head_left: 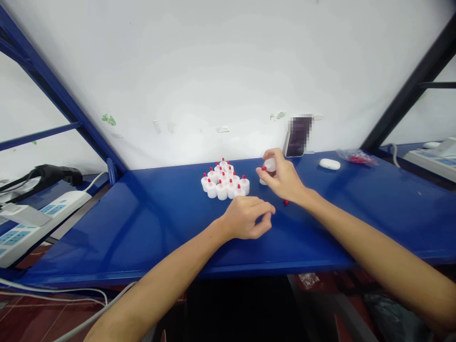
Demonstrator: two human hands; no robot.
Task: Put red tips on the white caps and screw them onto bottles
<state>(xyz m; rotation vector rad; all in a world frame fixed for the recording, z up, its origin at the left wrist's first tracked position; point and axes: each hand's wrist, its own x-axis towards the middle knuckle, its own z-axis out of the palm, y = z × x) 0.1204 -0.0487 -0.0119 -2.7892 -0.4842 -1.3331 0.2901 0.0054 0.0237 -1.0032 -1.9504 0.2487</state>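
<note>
My right hand (283,175) is curled around a small white bottle (270,165). A red tip (264,168) shows beside my right thumb, and part of another white piece (262,182) shows just below that thumb. Closer to me, my left hand (249,217) is closed above the blue table (160,228), thumb and forefinger bent toward each other; what they hold, if anything, cannot be made out. Just behind it, several white bottles with red tips (221,191) stand upright in a tight group. A loose red cap (286,202) lies below my right wrist.
A phone (298,137) leans against the white wall, its screen partly blurred. To the right lie a white earphone case (329,164) and a clear bag with red pieces (357,157). Blue frame posts (67,104) flank the table; power strips (46,218) and cables sit beyond its left edge.
</note>
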